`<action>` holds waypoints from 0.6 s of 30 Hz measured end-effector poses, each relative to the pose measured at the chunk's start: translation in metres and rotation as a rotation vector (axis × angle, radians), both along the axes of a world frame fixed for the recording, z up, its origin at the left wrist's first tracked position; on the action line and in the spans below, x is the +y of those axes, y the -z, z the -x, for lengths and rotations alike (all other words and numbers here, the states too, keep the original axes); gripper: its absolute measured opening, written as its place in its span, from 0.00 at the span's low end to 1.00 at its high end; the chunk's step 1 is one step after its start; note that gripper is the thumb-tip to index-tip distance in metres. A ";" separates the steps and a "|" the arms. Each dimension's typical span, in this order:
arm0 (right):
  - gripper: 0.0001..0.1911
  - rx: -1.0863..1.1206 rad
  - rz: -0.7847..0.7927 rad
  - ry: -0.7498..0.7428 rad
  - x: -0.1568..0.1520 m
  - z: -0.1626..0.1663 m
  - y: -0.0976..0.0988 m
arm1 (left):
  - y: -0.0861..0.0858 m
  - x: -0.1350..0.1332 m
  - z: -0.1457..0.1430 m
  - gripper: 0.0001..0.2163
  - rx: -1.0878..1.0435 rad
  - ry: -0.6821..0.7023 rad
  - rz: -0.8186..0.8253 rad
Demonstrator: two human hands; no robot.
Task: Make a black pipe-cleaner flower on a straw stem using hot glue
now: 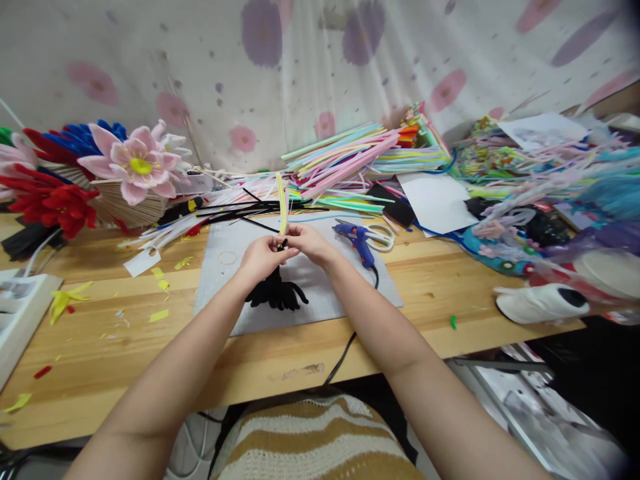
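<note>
Above the grey work mat (320, 297), my two hands meet with their fingertips pinched together. A bundle of black pipe cleaners (277, 291) hangs below them, its curled ends spread out just over the mat. My left hand (264, 257) is closed on the narrow upper part of this bundle. Upright from between the fingers rises a pale yellow pipe cleaner (283, 207), and my right hand (309, 243) is closed at its base. The fingers hide the spot where yellow and black come together.
A blue glue gun (356, 241) and white-handled scissors (381, 237) lie right of my hands. Loose black pipe cleaners (240, 211) and coloured bundles (345, 160) fill the back. Pipe-cleaner flowers (137, 163) stand left; a white spool (540, 303) lies right. Yellow scraps (160, 315) dot the table.
</note>
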State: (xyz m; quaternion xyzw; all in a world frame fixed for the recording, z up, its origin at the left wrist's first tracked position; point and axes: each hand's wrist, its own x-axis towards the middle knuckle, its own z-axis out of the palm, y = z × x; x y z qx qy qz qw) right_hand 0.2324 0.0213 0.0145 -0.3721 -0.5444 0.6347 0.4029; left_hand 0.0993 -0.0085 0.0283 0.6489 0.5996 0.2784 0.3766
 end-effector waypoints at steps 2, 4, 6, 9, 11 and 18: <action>0.16 -0.004 0.000 0.010 -0.002 -0.001 -0.004 | 0.002 0.000 -0.002 0.16 0.030 -0.015 -0.028; 0.16 0.007 0.002 0.015 -0.003 -0.002 -0.006 | 0.002 -0.001 -0.003 0.15 0.047 -0.032 -0.045; 0.16 0.035 0.029 0.010 -0.003 -0.003 -0.005 | 0.001 -0.004 -0.003 0.13 0.076 -0.044 -0.070; 0.17 0.097 0.104 0.010 -0.001 -0.003 -0.001 | -0.003 -0.008 -0.005 0.09 0.148 -0.039 -0.152; 0.17 0.124 0.146 0.018 0.000 -0.001 0.002 | -0.006 -0.010 -0.006 0.08 0.200 -0.038 -0.201; 0.17 0.144 0.196 0.085 -0.001 0.003 0.005 | -0.004 -0.010 0.001 0.11 0.078 -0.070 -0.138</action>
